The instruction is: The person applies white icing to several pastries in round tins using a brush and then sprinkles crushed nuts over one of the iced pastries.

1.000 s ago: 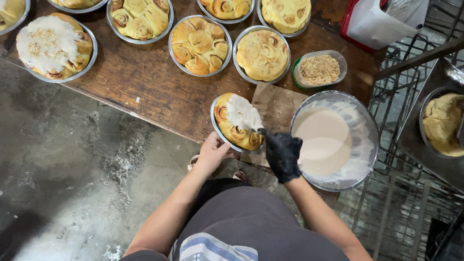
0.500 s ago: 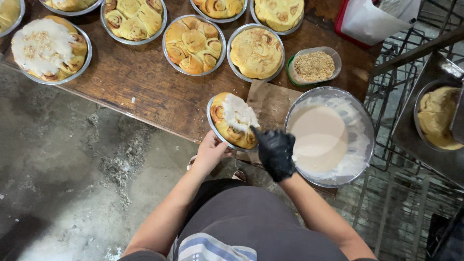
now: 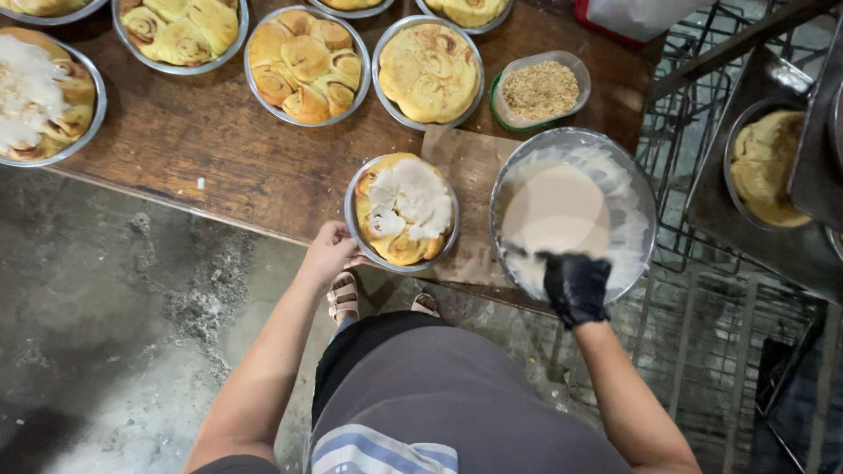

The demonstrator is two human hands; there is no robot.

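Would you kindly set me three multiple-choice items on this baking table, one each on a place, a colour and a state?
1. Where is the right hand?
A. At the near rim of the bowl of icing
B. On the tub of crumbs
C. On the floor

2. What colour is the glove on that hand?
A. White
B. Blue
C. Black

3. How is the pan of rolls by the left hand?
A. Bare
B. Partly covered with white icing
C. Empty

Answers: 1 A, the gloved hand reaches into the bowl's near edge. 2 C, the glove is plainly black. 3 B, white icing covers part of the top while golden rolls show around it.
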